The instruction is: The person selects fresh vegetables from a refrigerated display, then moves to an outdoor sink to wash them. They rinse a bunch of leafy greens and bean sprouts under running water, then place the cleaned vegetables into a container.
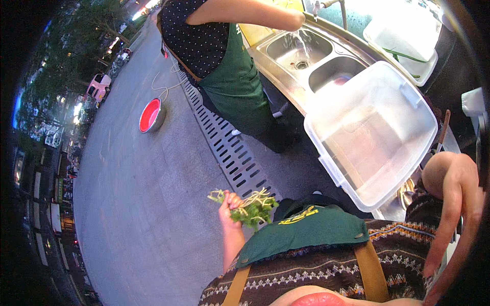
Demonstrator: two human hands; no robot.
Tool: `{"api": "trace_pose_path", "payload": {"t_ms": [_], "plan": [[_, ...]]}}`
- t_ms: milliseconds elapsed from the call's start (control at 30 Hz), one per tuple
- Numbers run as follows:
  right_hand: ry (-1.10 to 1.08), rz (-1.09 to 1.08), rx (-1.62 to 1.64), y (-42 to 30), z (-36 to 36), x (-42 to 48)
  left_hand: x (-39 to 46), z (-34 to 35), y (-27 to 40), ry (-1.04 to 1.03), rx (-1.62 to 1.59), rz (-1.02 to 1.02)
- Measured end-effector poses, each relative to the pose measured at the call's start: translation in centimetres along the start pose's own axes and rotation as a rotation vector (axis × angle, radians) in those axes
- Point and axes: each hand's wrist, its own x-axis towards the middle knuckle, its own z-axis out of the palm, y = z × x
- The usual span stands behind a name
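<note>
My left hand (230,204) grips a bunch of leafy herbs (253,215), likely coriander, with pale roots still on it. The bunch hangs over the pavement in front of my green apron (306,233). My right hand (457,206) is raised close to the camera at the right rim, its fingers pointing down and apart. Nothing shows between those fingers, though part of the hand runs into the dark edge. Left of that hand, a large translucent plastic box (329,134) stands beside the sink, overlapping its near end in view.
Water runs from a tap (317,7) into a steel double sink (264,48). A co-worker (233,84) in a green apron stands there. Behind it sits another plastic tub (428,72) with green leaves. A slotted drain cover (229,157) and a red-lined metal bowl (150,114) lie on the ground.
</note>
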Motion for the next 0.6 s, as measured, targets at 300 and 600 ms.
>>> {"api": "trace_pose_path", "payload": {"t_ms": [300, 600], "plan": [[0.087, 0.070, -0.084, -4.2, 8.3, 4.2, 3.7, 1.9, 0.9, -0.123, 0.035, -0.360], [0.125, 0.164, -0.105, -4.8, 16.5, 6.8, 4.7, -0.1, 1.2, -0.193, 0.074, -0.449]]}}
